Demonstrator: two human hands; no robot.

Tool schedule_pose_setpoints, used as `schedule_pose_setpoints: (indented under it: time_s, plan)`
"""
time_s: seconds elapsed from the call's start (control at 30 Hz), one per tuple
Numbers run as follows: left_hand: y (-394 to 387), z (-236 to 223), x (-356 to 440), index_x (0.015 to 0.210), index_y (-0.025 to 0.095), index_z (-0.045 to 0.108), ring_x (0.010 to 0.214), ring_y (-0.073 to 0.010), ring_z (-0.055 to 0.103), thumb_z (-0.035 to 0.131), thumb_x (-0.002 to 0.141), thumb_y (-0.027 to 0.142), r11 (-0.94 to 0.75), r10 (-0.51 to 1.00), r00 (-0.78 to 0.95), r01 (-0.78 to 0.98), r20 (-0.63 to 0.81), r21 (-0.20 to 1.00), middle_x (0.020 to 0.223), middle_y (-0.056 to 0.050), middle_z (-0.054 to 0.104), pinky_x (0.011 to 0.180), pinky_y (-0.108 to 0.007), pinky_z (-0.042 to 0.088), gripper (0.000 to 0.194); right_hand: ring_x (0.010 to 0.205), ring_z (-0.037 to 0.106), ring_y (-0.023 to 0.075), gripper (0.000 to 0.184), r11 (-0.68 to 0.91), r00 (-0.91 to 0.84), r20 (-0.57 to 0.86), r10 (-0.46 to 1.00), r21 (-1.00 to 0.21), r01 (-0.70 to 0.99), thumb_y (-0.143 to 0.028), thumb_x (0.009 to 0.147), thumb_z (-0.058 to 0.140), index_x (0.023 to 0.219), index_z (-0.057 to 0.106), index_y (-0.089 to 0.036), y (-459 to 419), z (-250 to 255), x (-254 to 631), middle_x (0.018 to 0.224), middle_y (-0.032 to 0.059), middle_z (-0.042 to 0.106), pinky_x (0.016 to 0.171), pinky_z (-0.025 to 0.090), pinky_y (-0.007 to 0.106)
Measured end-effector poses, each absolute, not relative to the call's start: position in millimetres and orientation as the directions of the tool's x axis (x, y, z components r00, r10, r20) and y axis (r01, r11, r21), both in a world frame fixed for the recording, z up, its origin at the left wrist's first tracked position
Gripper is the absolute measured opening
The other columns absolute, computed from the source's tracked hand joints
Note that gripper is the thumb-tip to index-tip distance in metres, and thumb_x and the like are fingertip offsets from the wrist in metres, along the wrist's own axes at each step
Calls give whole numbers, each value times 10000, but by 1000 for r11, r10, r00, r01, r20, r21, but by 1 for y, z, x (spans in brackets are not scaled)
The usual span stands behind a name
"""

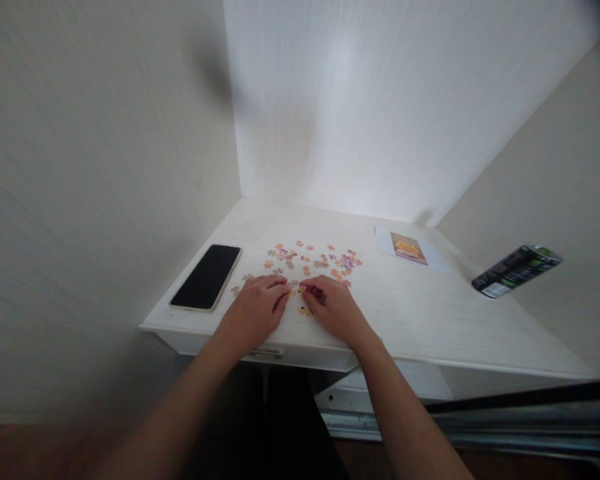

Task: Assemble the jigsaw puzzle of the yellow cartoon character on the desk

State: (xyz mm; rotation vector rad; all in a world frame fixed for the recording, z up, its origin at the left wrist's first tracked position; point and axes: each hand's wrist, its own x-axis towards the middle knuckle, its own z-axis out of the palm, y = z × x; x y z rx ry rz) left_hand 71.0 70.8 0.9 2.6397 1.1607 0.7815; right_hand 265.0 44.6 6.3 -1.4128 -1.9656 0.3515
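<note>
Several small orange and purple jigsaw pieces (314, 261) lie scattered on a white desk (430, 313). My left hand (256, 308) and my right hand (334, 309) rest near the desk's front edge, fingertips meeting over a few joined puzzle pieces (296, 289). Both hands pinch at these pieces. One more piece (305, 311) lies just under my right hand's thumb side.
A black phone (207, 276) lies face up at the desk's left. A picture card on white paper (408, 247) sits at the back right. A dark box (516, 270) lies near the right wall. White walls close in on three sides.
</note>
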Motion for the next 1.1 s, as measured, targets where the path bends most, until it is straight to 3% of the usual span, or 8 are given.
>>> schedule_pose_setpoints:
  time_s: [0.13, 0.33, 0.57, 0.8, 0.97, 1.1]
  plan:
    - [71, 2, 72, 1127, 234, 643, 1163, -196, 538, 405, 950, 306, -674, 735, 554, 661, 391, 331, 1240, -50, 620, 1063, -427, 386, 305, 765, 585, 152, 168, 373, -186, 367, 911, -547, 750, -215, 883, 560, 954, 710, -188, 45, 6, 265, 854, 48, 672, 735, 450, 287]
    - [70, 2, 72, 1183, 196, 616, 1207, -188, 515, 376, 957, 289, -645, 759, 524, 687, 387, 336, 1291, -70, 595, 1085, -398, 374, 343, 790, 594, 168, 213, 370, -184, 368, 912, -536, 759, -247, 824, 642, 1018, 694, -178, 41, 9, 265, 881, 49, 684, 761, 458, 303]
    - [69, 2, 68, 1129, 191, 634, 1239, -211, 476, 401, 937, 238, -635, 760, 502, 707, 413, 312, 1316, -71, 569, 1106, -438, 340, 306, 809, 617, 164, 274, 377, -158, 396, 905, -572, 728, -145, 823, 573, 1070, 676, -204, 44, 4, 269, 930, 27, 721, 821, 461, 326]
    - [68, 3, 65, 1079, 205, 646, 1150, -210, 515, 452, 877, 142, -615, 767, 450, 719, 457, 323, 1214, -52, 611, 1021, -433, 391, 287, 860, 630, 188, 235, 299, 62, 509, 859, -594, 747, -178, 844, 546, 1043, 668, -197, 39, 6, 279, 954, 47, 719, 842, 452, 360]
    - [65, 3, 65, 1115, 234, 629, 1101, -217, 518, 449, 894, 173, -683, 710, 523, 674, 472, 281, 1169, -28, 616, 975, -441, 398, 291, 904, 611, 224, 213, 279, -56, 428, 902, -478, 833, -289, 837, 626, 1036, 679, -233, 18, 8, 281, 931, 39, 721, 846, 399, 400]
    - [63, 4, 64, 1097, 231, 627, 1070, -209, 526, 458, 890, 167, -696, 696, 520, 659, 495, 286, 1127, -28, 623, 964, -432, 401, 275, 970, 589, 234, 180, 293, -125, 376, 918, -429, 855, -262, 855, 617, 1025, 677, -251, 8, 8, 279, 975, 26, 723, 883, 358, 418]
